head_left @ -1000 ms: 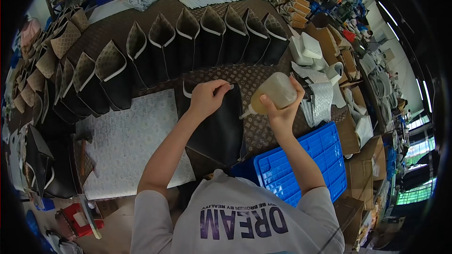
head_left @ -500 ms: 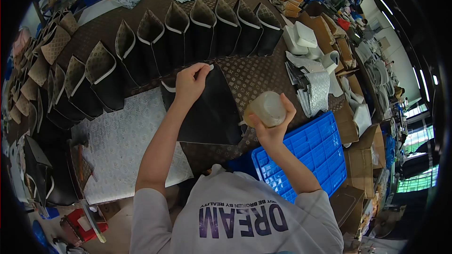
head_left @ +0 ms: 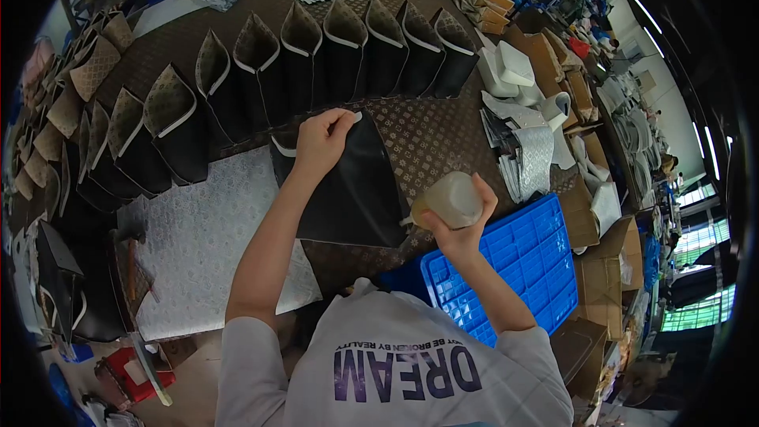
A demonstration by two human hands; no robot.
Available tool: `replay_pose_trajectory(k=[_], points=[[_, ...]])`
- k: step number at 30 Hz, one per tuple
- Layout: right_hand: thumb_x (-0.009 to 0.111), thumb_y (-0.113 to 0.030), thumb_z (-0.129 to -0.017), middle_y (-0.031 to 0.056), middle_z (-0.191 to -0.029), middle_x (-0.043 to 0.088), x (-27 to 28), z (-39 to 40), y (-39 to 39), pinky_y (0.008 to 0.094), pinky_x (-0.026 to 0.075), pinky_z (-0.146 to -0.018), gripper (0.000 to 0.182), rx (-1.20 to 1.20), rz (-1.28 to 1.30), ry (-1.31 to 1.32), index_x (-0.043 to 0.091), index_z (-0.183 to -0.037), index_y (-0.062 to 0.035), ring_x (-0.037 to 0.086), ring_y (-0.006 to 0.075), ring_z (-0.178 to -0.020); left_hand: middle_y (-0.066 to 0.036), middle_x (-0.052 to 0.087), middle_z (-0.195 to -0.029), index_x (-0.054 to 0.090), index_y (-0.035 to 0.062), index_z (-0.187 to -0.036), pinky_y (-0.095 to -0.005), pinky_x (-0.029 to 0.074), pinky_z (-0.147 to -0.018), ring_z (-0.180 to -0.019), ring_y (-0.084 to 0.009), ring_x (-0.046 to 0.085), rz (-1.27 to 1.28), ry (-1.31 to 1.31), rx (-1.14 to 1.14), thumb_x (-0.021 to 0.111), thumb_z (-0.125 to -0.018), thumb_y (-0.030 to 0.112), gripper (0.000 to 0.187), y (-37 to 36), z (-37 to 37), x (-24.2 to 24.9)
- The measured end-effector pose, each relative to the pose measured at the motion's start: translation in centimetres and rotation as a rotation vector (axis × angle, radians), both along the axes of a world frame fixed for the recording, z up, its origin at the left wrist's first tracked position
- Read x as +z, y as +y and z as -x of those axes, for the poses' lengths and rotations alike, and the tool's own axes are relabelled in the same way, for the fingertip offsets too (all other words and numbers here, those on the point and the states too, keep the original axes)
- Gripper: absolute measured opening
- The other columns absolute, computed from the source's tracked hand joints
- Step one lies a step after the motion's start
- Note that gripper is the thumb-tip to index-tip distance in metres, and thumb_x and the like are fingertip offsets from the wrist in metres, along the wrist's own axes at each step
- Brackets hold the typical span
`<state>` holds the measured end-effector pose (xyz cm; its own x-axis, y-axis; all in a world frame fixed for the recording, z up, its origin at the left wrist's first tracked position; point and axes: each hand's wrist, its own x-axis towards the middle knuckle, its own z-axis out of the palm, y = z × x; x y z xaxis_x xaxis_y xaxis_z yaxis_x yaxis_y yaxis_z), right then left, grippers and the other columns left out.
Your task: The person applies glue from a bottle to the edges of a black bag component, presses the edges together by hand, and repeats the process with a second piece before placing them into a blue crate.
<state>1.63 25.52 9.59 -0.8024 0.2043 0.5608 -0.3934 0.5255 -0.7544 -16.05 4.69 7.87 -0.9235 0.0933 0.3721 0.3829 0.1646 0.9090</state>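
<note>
A black leather-like piece [head_left: 352, 202] with a pale strip along its top edge lies on the brown patterned table. My left hand [head_left: 322, 142] is closed in a pinch on the strip at the top edge. My right hand [head_left: 466, 225] is wrapped round a translucent squeeze bottle [head_left: 454, 196], tilted with its nozzle pointing down and left. The nozzle tip is right by the lower right edge of the black piece. Beyond my hands, several black boot-shaft-like tubes [head_left: 345, 63] stand in a curved row, their patterned linings showing at the open tops.
A silvery patterned sheet [head_left: 205, 245] covers the table at left, with a hammer [head_left: 133, 269] by its edge. A blue crate [head_left: 506, 265] stands close to my right arm. White plastic containers [head_left: 506, 67], pale cut pieces [head_left: 534, 146] and cardboard boxes [head_left: 605, 277] crowd the right.
The view has shifted slightly. The bottle and my right hand sit a little lower in view, while my left hand stays at the top edge of the black piece.
</note>
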Motion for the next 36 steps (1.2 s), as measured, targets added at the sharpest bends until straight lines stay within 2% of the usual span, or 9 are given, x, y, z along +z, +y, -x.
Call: replay_pose_trajectory(k=[5, 9, 15, 21, 25, 28, 31, 36], points=[[0.087, -0.017, -0.063, 0.0114, -0.128, 0.034, 1.6, 3.4, -0.7, 0.0352, 0.045, -0.092, 0.101, -0.001, 0.027, 0.224, 0.019, -0.135, -0.0067, 0.047, 0.0228, -0.112, -0.008, 0.063, -0.065, 0.069, 0.0014, -0.092, -0.0266, 0.039, -0.051, -0.054, -0.0108, 0.053, -0.006, -0.034, -0.099, 0.060, -0.088, 0.020, 0.021, -0.6, -0.5, -0.3], [0.087, -0.023, -0.064, 0.0107, -0.129, 0.033, 3.2, 6.8, -2.3, 0.0352, 0.045, -0.093, 0.102, 0.015, 0.089, 0.282, 0.017, -0.136, -0.0060, 0.046, 0.0219, -0.113, -0.011, 0.063, -0.065, 0.069, 0.0018, -0.093, -0.0287, 0.041, -0.053, -0.055, -0.0150, 0.057, 0.066, -0.062, -0.112, 0.058, -0.090, 0.021, 0.023, -1.0, -1.6, 0.2], [0.087, -0.021, -0.065, 0.0104, -0.130, 0.033, 4.5, 10.4, -3.7, 0.0351, 0.044, -0.094, 0.100, 0.042, 0.176, 0.324, 0.018, -0.136, -0.0056, 0.045, 0.0214, -0.115, -0.013, 0.064, -0.068, 0.069, 0.0020, -0.094, -0.0306, 0.044, -0.056, -0.059, -0.0189, 0.060, 0.150, -0.116, -0.128, 0.058, -0.090, 0.024, 0.025, -2.5, -3.1, 1.2], [0.084, -0.023, -0.069, 0.0114, -0.135, 0.030, 5.1, 11.7, -3.9, 0.0359, 0.039, -0.099, 0.098, -0.026, 0.259, 0.237, 0.017, -0.138, -0.0049, 0.041, 0.0225, -0.119, -0.013, 0.062, -0.065, 0.069, 0.0031, -0.089, -0.0329, 0.043, -0.056, -0.058, -0.0223, 0.059, 0.253, -0.211, -0.134, 0.057, -0.089, 0.026, 0.026, -3.3, -3.9, 2.0], [0.084, -0.025, -0.068, 0.0122, -0.136, 0.030, 5.8, 10.6, -3.9, 0.0373, 0.036, -0.102, 0.099, 0.054, 0.373, 0.214, 0.018, -0.138, -0.0050, 0.039, 0.0234, -0.121, -0.012, 0.061, -0.064, 0.069, 0.0039, -0.087, -0.0336, 0.043, -0.056, -0.057, -0.0237, 0.058, 0.216, -0.152, -0.111, 0.057, -0.089, 0.026, 0.025, -3.4, -4.0, 1.4], [0.085, -0.026, -0.068, 0.0124, -0.135, 0.031, 5.6, 10.2, -3.9, 0.0373, 0.037, -0.101, 0.098, -0.006, 0.201, 0.228, 0.019, -0.138, -0.0049, 0.040, 0.0237, -0.121, -0.012, 0.061, -0.064, 0.069, 0.0044, -0.087, -0.0339, 0.043, -0.055, -0.057, -0.0238, 0.058, 0.205, -0.139, -0.110, 0.058, -0.089, 0.027, 0.025, -3.3, -4.0, 1.3], [0.085, -0.025, -0.067, 0.0123, -0.134, 0.033, 5.0, 10.2, -3.6, 0.0372, 0.038, -0.100, 0.098, -0.030, 0.139, 0.225, 0.020, -0.137, -0.0050, 0.042, 0.0239, -0.119, -0.011, 0.061, -0.064, 0.069, 0.0051, -0.087, -0.0337, 0.043, -0.055, -0.056, -0.0233, 0.058, 0.192, -0.118, -0.096, 0.058, -0.089, 0.027, 0.024, -3.1, -4.1, 1.2], [0.085, -0.023, -0.068, 0.0130, -0.133, 0.034, 6.3, 7.5, -3.6, 0.0364, 0.039, -0.100, 0.095, 0.103, 0.240, 0.016, 0.022, -0.136, -0.0044, 0.042, 0.0235, -0.119, -0.011, 0.061, -0.064, 0.069, 0.0056, -0.088, -0.0328, 0.042, -0.054, -0.055, -0.0225, 0.057, 0.191, -0.121, -0.081, 0.059, -0.088, 0.026, 0.022, -3.5, -4.5, 1.7]])
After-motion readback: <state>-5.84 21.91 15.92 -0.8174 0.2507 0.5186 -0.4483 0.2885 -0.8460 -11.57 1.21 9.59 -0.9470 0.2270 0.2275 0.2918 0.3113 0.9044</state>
